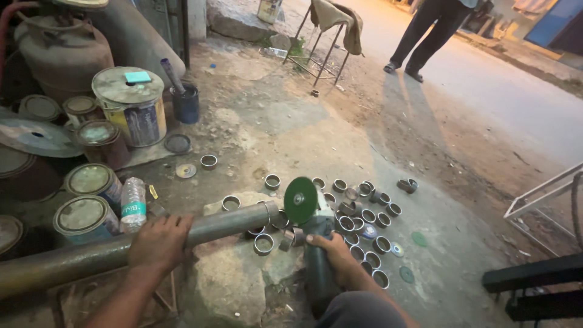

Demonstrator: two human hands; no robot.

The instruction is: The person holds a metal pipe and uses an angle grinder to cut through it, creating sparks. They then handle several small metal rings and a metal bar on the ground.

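Outdoor dirt ground by a roadside, pretty cluttered: old paint tins [130,106] stacked up on the left, a plastic water bottle [133,205] lying beside them, and a flat stone [234,267] serving as the work block. Someone else's legs [425,33] show up the road, well apart from the work.

The left hand [159,243] is wrapped fully around a long steel pipe [200,229], fingers curled over the top, pinning it across the stone. The pipe's open end [267,212] sits just beside the green cutting disc [300,199] of an angle grinder [319,255]. The right hand [333,252] is closed around the grinder's body, thumb on top. I can't tell if the disc is touching the pipe or spinning, no sparks visible.

A whole scatter of short cut rings [364,225] lies on the ground to the right of the disc, plus a couple of spare discs [419,239].

Looks to me like the lining-up stage of slicing another ring off the pipe end. I'd say the next bit calls for a firm hold on the pipe so it doesn't roll, and the disc kept square to it.
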